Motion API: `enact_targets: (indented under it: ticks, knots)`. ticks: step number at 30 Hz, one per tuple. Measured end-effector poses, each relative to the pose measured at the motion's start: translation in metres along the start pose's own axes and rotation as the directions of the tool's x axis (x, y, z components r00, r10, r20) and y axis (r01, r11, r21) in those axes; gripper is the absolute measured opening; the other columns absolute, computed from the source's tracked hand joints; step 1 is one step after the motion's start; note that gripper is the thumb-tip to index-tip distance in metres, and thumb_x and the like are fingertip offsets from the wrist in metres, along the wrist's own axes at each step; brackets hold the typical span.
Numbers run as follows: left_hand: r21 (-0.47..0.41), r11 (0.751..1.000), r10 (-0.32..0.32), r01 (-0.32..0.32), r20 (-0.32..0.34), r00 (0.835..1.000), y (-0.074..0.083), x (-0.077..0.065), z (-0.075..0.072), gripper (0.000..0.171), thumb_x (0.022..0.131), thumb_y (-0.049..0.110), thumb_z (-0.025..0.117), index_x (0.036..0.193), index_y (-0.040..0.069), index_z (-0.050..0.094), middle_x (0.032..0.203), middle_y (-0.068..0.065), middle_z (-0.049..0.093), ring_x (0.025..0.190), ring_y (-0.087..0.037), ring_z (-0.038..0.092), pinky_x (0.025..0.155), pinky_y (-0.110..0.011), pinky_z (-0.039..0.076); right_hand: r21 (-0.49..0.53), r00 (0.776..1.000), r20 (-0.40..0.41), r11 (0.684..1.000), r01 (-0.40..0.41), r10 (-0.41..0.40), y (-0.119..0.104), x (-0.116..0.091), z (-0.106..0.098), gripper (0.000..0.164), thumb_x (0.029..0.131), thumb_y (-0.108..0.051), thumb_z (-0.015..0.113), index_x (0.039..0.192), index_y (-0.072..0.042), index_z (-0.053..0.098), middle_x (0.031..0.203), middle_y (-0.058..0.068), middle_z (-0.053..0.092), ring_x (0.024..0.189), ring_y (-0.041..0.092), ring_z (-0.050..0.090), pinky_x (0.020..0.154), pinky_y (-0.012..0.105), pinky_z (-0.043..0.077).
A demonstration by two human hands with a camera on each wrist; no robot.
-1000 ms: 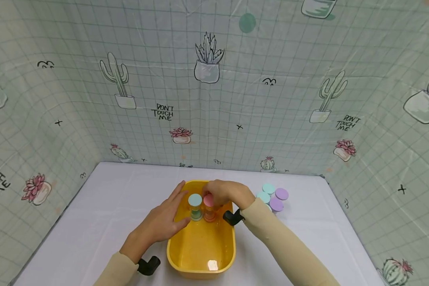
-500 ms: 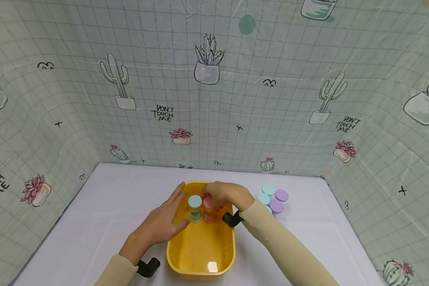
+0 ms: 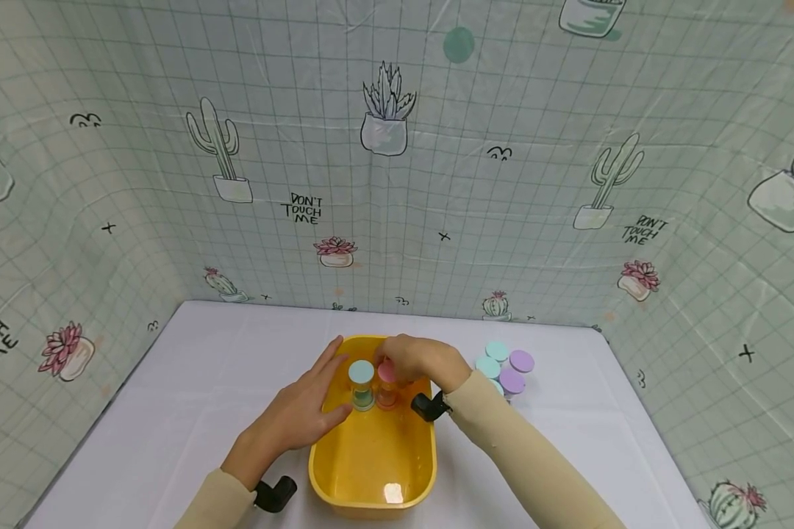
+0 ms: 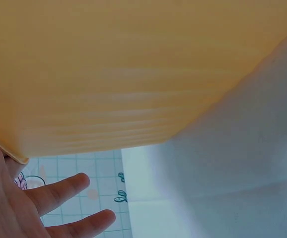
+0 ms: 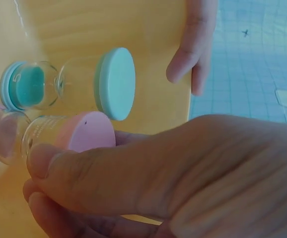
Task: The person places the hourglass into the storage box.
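Note:
A yellow bin (image 3: 372,459) sits on the table. Inside stand two sand timers side by side, one with teal caps (image 3: 361,372) and green sand, the other pink-capped (image 5: 91,131). My right hand (image 3: 412,358) reaches over the bin's right side, its thumb and fingers around the upper part of the pink sand timer. My left hand (image 3: 301,411) rests at the bin's left rim with fingers spread and straight, its thumb over the inside. In the left wrist view, two fingers (image 4: 59,193) extend outside the bin wall (image 4: 133,64).
Right of the bin, several more sand timers stand grouped on the white tablecloth (image 3: 556,441), with teal tops (image 3: 497,351) and purple tops (image 3: 521,361). My right forearm partly covers the group. A patterned curtain (image 3: 384,220) encloses the back and sides of the table.

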State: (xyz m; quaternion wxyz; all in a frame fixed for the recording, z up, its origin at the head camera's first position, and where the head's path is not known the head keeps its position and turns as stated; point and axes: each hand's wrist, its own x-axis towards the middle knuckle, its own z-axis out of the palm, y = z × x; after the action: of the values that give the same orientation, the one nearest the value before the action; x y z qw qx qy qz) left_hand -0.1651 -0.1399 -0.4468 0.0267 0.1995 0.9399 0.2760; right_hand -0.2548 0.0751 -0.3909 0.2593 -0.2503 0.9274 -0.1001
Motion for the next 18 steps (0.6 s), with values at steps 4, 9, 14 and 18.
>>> enact_targets:
  ticks: [4,9,14,18]
  knots:
    - [-0.005,1.000,-0.006,0.006,0.002,1.000,0.000,0.000,0.000,0.079,0.096,0.038,0.064,0.163,0.012,0.029,0.175,0.006,0.000,0.147,-0.034,0.045,0.107,-0.059,0.049,-0.009,1.000,-0.013,1.000,-0.003,0.003,-0.001,-0.002,0.000,0.030,0.092,-0.007,0.076,0.120,-0.016,0.074,0.111,0.000,0.072,0.091,0.015,0.061,0.091,0.034,0.057]
    - [-0.008,1.000,-0.011,0.011,0.001,1.000,0.000,0.001,0.000,0.079,0.096,0.038,0.064,0.163,0.013,0.030,0.175,0.006,0.000,0.147,-0.034,0.045,0.109,-0.059,0.047,0.014,1.000,-0.029,1.000,-0.006,0.006,-0.002,-0.004,-0.001,0.028,0.091,-0.009,0.077,0.119,-0.015,0.074,0.110,0.001,0.072,0.092,0.016,0.061,0.093,0.035,0.057]
    - [-0.001,1.000,-0.013,0.013,0.004,1.000,0.000,0.001,0.001,0.079,0.096,0.039,0.063,0.163,0.013,0.029,0.175,0.006,0.000,0.148,-0.033,0.044,0.109,-0.058,0.048,0.030,0.999,-0.052,1.000,-0.002,0.004,-0.004,-0.011,-0.004,0.031,0.091,-0.009,0.076,0.122,-0.012,0.073,0.114,0.004,0.072,0.097,0.018,0.062,0.097,0.038,0.056]
    - [-0.011,1.000,-0.006,0.006,-0.002,1.000,0.000,0.000,0.002,0.078,0.096,0.037,0.063,0.162,0.011,0.030,0.175,0.005,0.001,0.147,-0.033,0.045,0.107,-0.058,0.050,0.067,0.996,-0.089,0.998,0.018,-0.012,-0.002,-0.021,-0.007,0.034,0.095,-0.014,0.072,0.129,-0.010,0.070,0.124,0.007,0.071,0.104,0.022,0.062,0.103,0.044,0.054]
